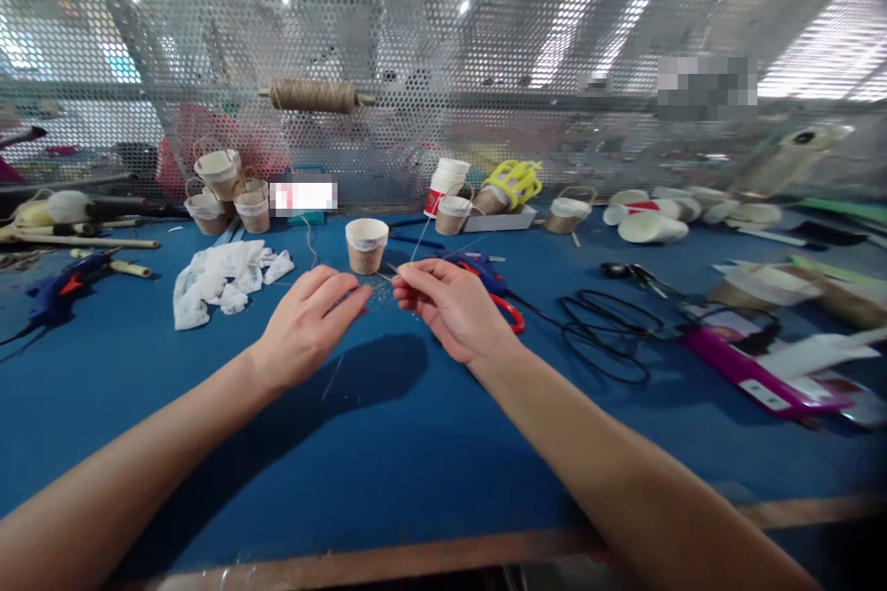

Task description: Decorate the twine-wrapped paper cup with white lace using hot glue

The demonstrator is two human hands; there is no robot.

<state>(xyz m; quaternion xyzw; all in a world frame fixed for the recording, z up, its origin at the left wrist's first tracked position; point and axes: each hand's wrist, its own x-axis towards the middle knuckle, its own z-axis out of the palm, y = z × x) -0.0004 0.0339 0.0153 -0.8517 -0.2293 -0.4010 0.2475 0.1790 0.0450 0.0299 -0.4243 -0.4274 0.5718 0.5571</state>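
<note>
My left hand [309, 325] hovers over the blue tabletop with its fingers bent forward and slightly apart, and nothing shows in it. To its right, my right hand [454, 305] is closed in a pinch on a thin strand [418, 243], which rises from the fingertips. A small dark pointed tip also shows at these fingers; its kind is unclear. Just beyond both hands stands a small cup [367, 259], wrapped in brown twine with a white lace band at its rim. Scissors with red handles [511, 312] lie partly hidden behind my right hand.
A twine spool [313, 96] hangs on the perforated metal screen. Finished small baskets [220, 180] stand at the back left, near crumpled white lace [225, 282]. A blue glue gun [66, 288] lies far left. On the right are a black cable [610, 332] and a purple box [752, 374].
</note>
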